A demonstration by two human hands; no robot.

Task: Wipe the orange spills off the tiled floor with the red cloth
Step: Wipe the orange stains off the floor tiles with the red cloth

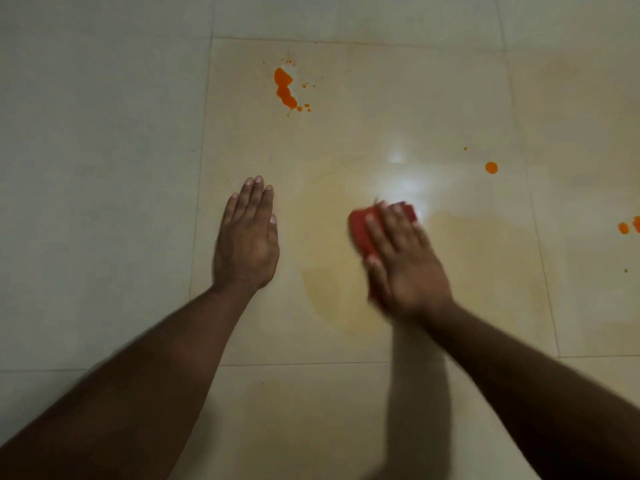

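My right hand (403,261) is flat on the folded red cloth pad (362,230), fingers spread and straight, pressing it onto the glossy cream tiled floor (363,109). No grip, just palm load. The hand and cloth are motion-blurred, so I can't tell exactly how the cloth is folded under the palm.

My left hand (247,237) is flat on the floor well left of the cloth, fingers together and straight, holding nothing. It looks like a brace.

Places relative to the cloth:
- pale yellowish smear film (332,289) just left of and below it, on the same tile
- long orange puddle with small splatter dots (284,89) well beyond it and to the left, untouched
- round orange drop (491,167) beyond and to the right
- orange blobs at the right frame edge (623,227), far right, partly cut off

Handling judgement: the cloth is soft, light and limp, so it bunches if I push from one edge. Best to keep the palm centred with fingertips near the leading edge so the fold stays flat. The tile looks slick and wet, so the cloth should slide easily and the bracing hand could slip. The liquid seems thin and smears rather than lifts, so the cloth likely needs a turn to a clean face before the big puddle.

Progress: I'd say part done. The near zone is down to a haze; three fresh patches remain.
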